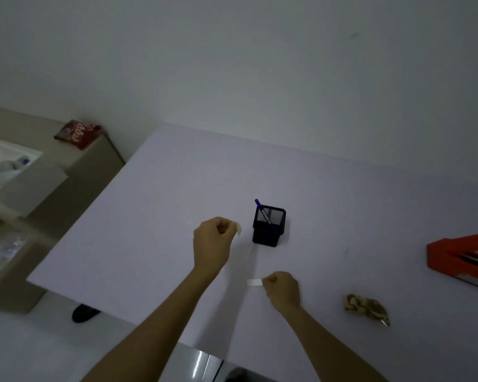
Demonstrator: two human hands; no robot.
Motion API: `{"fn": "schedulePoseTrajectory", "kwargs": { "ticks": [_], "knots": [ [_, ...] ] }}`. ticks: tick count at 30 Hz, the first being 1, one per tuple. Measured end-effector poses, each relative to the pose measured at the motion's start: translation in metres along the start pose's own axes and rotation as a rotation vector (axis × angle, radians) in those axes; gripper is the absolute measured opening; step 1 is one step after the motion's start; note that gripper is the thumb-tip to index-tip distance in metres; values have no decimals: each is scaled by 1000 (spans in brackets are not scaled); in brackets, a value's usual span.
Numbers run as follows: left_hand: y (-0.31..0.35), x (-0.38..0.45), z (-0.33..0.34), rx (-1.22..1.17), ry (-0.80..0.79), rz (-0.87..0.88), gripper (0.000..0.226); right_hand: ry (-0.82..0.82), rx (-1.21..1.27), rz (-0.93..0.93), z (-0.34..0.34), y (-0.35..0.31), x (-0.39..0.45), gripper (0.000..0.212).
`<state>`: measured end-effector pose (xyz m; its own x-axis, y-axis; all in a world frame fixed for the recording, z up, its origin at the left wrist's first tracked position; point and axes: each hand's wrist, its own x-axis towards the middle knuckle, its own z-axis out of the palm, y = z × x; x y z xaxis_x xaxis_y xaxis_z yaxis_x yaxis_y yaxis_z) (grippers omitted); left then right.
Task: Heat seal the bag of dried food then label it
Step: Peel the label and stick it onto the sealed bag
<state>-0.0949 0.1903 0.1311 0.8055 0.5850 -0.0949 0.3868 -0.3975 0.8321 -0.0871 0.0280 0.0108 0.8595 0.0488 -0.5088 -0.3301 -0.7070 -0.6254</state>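
A small clear bag of brown dried food (367,309) lies on the white table (155,216) to the right of my hands. The orange heat sealer (458,257) sits at the right edge of view. My right hand (282,290) pinches a white label strip (254,282) just above the table. My left hand (213,238) is raised a little further away, fingers closed on a small pale piece of paper (239,229), perhaps the label's backing. A black mesh pen cup (269,227) with a blue pen (263,213) stands just right of my left hand.
Left of the table stands a low beige unit (75,172) with a red snack packet (77,133), an open box of white plastic items (9,164) and clear bags. A dark shoe (84,312) shows under the table's near-left edge. A plain wall is behind.
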Motion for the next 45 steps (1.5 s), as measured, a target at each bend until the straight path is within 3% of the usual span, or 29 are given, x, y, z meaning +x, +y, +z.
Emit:
{"fn": "schedulePoseTrajectory", "kwargs": {
  "ticks": [3,8,10,13,16,24,27,30,33,39,45],
  "knots": [
    [-3,3,2,-14,-13,-9,13,8,-49,-14,-5,-7,0,6],
    [1,0,2,-25,-27,11,14,82,-130,-53,-34,-25,-12,39],
    [6,-4,2,-18,-25,70,13,130,3,-84,-48,-46,-24,35],
    [20,-13,6,31,-27,217,12,93,443,-103,-72,-91,-47,14],
    [37,-18,14,99,-28,376,13,45,675,-108,-95,-124,-68,15],
    [80,-24,43,198,5,842,3,166,924,-48,-149,-120,-76,19],
    [91,-35,67,226,18,1019,8,170,961,-36,-173,-99,-75,22],
    [96,-48,95,133,-63,1078,25,173,989,-15,-200,-69,-73,20],
    [101,-61,122,18,-199,957,27,169,948,13,-223,-33,-65,19],
    [94,-64,186,-82,-533,409,24,230,726,68,-241,39,-37,15],
    [75,-58,233,-29,-655,192,7,173,497,64,-237,94,-1,15]
  ]
}}
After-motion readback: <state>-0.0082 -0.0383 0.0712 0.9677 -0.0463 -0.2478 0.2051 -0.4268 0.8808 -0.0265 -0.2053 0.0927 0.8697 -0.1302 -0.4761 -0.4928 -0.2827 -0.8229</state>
